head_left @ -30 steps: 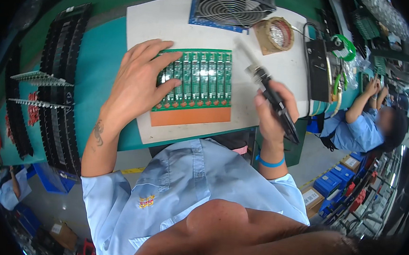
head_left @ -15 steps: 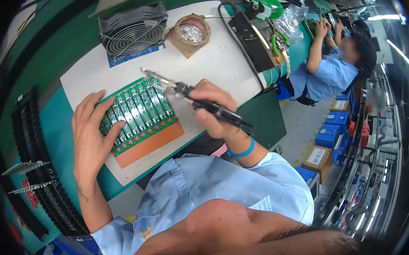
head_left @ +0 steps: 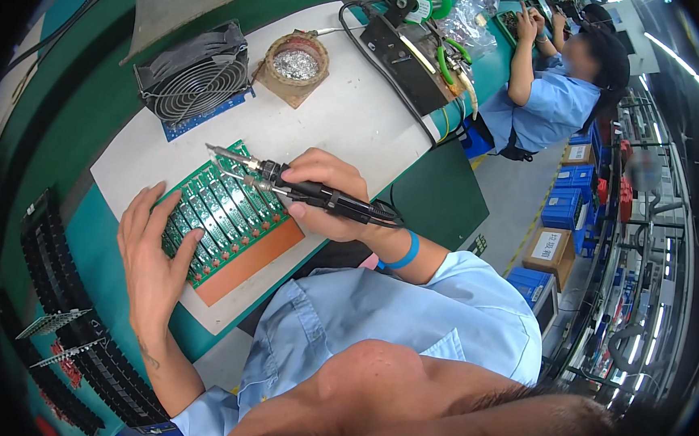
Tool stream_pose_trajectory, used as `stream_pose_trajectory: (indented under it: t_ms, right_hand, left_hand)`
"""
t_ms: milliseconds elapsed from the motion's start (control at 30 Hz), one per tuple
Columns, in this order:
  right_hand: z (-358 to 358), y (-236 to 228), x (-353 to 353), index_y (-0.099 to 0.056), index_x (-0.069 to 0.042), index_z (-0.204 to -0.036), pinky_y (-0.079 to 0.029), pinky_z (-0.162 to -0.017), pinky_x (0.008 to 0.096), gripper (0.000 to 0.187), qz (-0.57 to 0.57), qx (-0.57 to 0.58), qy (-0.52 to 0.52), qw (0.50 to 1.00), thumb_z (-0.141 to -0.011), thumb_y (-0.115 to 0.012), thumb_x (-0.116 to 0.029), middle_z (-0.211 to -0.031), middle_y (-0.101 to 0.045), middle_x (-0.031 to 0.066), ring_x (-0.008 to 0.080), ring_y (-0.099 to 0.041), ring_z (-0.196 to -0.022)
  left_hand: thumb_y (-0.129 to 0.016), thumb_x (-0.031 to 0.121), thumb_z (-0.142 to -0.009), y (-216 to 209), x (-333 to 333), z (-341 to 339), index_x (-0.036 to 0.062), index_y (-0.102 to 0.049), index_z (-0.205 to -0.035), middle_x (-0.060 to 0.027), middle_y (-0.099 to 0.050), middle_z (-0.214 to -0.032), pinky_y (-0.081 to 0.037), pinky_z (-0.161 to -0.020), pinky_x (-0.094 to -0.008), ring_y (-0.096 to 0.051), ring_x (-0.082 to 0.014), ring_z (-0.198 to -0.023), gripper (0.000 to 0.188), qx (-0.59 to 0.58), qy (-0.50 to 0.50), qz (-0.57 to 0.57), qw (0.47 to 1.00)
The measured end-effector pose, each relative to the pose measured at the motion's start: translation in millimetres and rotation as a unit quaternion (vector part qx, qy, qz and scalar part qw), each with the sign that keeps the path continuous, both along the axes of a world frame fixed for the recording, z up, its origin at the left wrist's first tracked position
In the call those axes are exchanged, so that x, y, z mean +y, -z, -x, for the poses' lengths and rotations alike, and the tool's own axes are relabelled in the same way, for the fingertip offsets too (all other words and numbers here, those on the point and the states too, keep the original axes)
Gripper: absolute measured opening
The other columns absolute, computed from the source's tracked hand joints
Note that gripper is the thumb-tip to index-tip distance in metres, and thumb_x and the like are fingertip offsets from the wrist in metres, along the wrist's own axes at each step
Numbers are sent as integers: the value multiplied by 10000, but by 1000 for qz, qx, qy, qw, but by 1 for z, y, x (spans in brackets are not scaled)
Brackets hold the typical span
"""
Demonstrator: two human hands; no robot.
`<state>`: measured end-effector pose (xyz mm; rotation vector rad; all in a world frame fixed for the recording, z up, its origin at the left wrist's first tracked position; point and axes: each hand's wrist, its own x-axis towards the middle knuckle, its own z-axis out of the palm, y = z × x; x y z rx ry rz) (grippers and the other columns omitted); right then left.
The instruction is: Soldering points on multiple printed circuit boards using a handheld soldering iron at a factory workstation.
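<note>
A green circuit board panel (head_left: pixel 219 209), made up of several narrow strips side by side, lies over an orange-brown sheet (head_left: pixel 253 261) on white paper. My left hand (head_left: pixel 151 254) rests at the panel's left edge, fingers apart, with the thumb reaching over its strips. In my right hand (head_left: pixel 331 186), wrapped round its black handle, is a soldering iron (head_left: pixel 319 196). A thin metal guide runs beside its shaft. The iron's tip points left, over the far part of the panel; I cannot tell whether it touches.
Beyond the panel stand a fan (head_left: pixel 192 85) and a round pot of silvery metal (head_left: pixel 297 64). A black soldering station (head_left: pixel 409 64) with green-handled pliers (head_left: pixel 451 63) is at the far right. Black slotted racks (head_left: pixel 76 296) line the left. A co-worker (head_left: pixel 549 94) sits beyond.
My right hand has moved left with the soldering iron, bringing its tip lower over the panel's far side. The view has shifted slightly; my left hand stays at the panel's left edge.
</note>
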<state>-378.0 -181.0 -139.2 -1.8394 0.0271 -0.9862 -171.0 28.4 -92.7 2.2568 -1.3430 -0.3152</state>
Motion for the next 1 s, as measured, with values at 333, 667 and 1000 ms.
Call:
stream_pose_trajectory:
  t_ms: [333, 667, 1000]
  right_hand:
    - [13, 4, 1, -715, -7, -1138, -508, -778, 323, 326, -62, 41, -28, 997, -818, -774, -24, -1016, -722, 120, 221, -630, -836]
    - [9, -40, 23, -745, 19, -1171, -530, -835, 378, 371, 2, 102, -117, 988, -811, -809, -43, -1038, -739, 162, 277, -648, -864]
    - [-1, -28, 29, -729, 22, -1146, -510, -791, 384, 423, 22, 160, -113, 980, -733, -809, -24, -915, -736, 138, 268, -614, -819]
  left_hand:
    - [-826, 148, -829, 3, 1, -1, 42, -707, -1338, -99, -616, -1491, -338, -1227, -468, -509, -320, -1429, 533, 5, -5, -5, 1000]
    - [-843, 176, -828, 3, 8, -7, 93, -722, -1325, -71, -638, -1445, -361, -1203, -443, -542, -297, -1373, 519, -30, 20, 29, 999]
    - [-855, 170, -814, -1, 16, -14, 82, -730, -1312, -41, -656, -1456, -366, -1202, -427, -556, -264, -1375, 522, -10, -9, 5, 1000]
